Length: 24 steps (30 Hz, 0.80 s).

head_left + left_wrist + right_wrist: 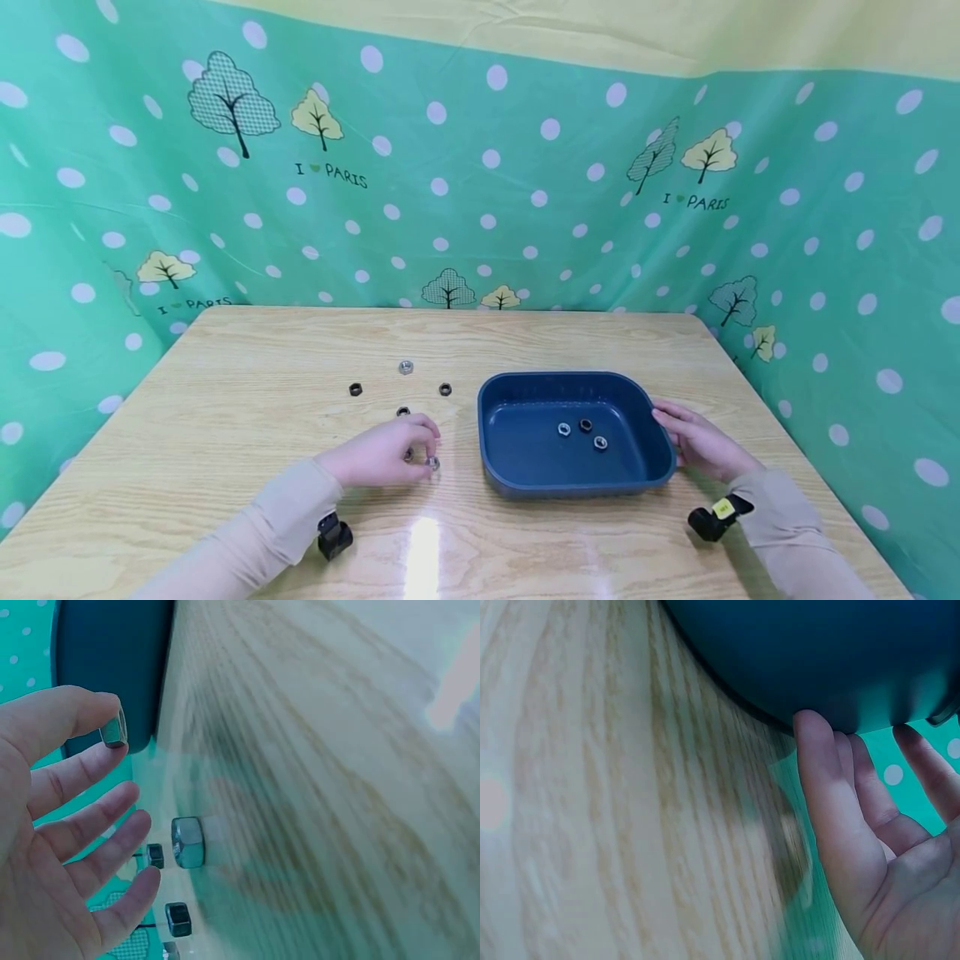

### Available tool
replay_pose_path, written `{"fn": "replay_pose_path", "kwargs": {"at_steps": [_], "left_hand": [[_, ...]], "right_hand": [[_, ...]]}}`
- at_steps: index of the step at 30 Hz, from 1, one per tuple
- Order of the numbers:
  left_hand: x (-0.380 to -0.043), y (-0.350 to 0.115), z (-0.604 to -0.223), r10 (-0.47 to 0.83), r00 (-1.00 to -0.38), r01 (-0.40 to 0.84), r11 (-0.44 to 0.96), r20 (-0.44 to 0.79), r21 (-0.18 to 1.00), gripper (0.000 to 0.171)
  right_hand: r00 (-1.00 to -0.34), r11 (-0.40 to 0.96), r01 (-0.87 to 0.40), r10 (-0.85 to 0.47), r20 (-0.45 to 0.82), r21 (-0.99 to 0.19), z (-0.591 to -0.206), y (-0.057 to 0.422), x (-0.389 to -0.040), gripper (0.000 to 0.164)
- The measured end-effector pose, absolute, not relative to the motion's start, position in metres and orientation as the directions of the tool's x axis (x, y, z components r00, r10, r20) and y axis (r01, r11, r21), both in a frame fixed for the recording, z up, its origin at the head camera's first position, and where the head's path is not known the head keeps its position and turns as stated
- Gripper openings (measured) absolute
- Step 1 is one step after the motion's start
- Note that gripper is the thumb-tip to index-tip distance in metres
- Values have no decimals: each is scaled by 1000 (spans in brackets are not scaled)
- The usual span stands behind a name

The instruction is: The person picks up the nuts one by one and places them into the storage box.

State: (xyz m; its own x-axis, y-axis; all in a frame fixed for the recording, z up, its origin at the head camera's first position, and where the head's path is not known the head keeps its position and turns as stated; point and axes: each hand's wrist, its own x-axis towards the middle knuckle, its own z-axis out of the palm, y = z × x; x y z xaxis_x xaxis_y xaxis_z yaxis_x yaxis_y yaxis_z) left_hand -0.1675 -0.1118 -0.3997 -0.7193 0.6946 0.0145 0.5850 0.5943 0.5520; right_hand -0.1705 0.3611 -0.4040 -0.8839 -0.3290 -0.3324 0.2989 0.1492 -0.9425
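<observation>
My left hand point(381, 454) pinches one silver nut point(114, 729) between thumb and index finger, remaining fingers spread, left of the blue tray point(517, 458). My right hand point(705, 442), not clenched, has its fingers against the tray's right side. Three nuts point(586, 426) lie inside.

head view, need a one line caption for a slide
A left hand pinches a silver nut while the right hand touches a blue tray holding three nuts.
</observation>
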Motion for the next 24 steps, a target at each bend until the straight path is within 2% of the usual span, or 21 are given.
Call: {"fn": "replay_pose_path", "kwargs": {"at_steps": [10,13,18,24], "left_hand": [[-169,-115,-394,661,-750,562,626,12,541,7],[-169,-116,-391,660,-751,565,631,15,531,8],[-169,-118,-387,660,-751,569,629,24,530,9],[-170,-117,-383,656,-753,575,630,37,522,8]], "right_hand": [[-885,169,295,-322,-336,-940,-402,358,-170,41],[-886,169,294,-320,-335,-941,-402,358,-170,43],[-886,166,300,-315,-339,-939,-402,358,-169,32],[-885,158,296,-326,-332,-942,-404,359,-170,36]]}}
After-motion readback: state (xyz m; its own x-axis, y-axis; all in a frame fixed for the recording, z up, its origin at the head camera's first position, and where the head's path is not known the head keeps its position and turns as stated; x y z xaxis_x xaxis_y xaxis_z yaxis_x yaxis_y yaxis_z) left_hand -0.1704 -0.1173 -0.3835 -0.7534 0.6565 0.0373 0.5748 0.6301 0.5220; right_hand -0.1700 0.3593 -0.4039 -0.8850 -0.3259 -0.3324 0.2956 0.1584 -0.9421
